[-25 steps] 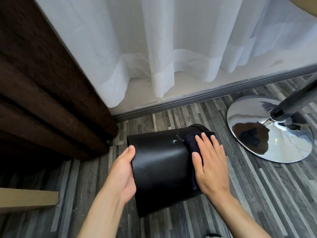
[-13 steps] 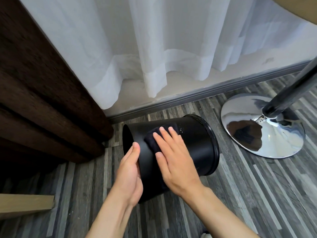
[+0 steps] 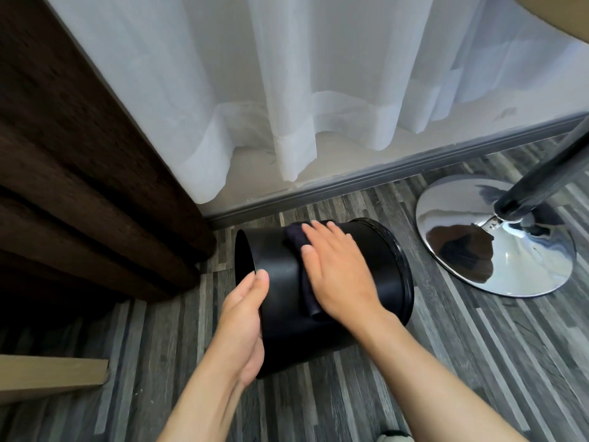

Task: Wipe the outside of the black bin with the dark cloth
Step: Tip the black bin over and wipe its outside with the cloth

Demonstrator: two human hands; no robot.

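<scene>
The black bin (image 3: 280, 301) lies on its side on the striped grey floor, one round end facing left and the rimmed end facing right. My left hand (image 3: 245, 317) is flat against the bin's left end, thumb hooked over the edge. The dark cloth (image 3: 301, 256) is draped over the top of the bin's curved wall. My right hand (image 3: 338, 272) presses down on the cloth with fingers spread, covering most of it.
A chrome stool base (image 3: 497, 237) with its dark pole (image 3: 541, 177) stands right of the bin. White sheer curtains (image 3: 318, 90) hang behind, above a grey skirting board (image 3: 382, 173). A dark brown drape (image 3: 79, 154) fills the left, with a light wooden board (image 3: 51, 374) below it.
My right hand and the cloth slid from the bin's right rim leftward to its middle. The bin shifted so its rimmed right end shows. My left hand stayed on the left end.
</scene>
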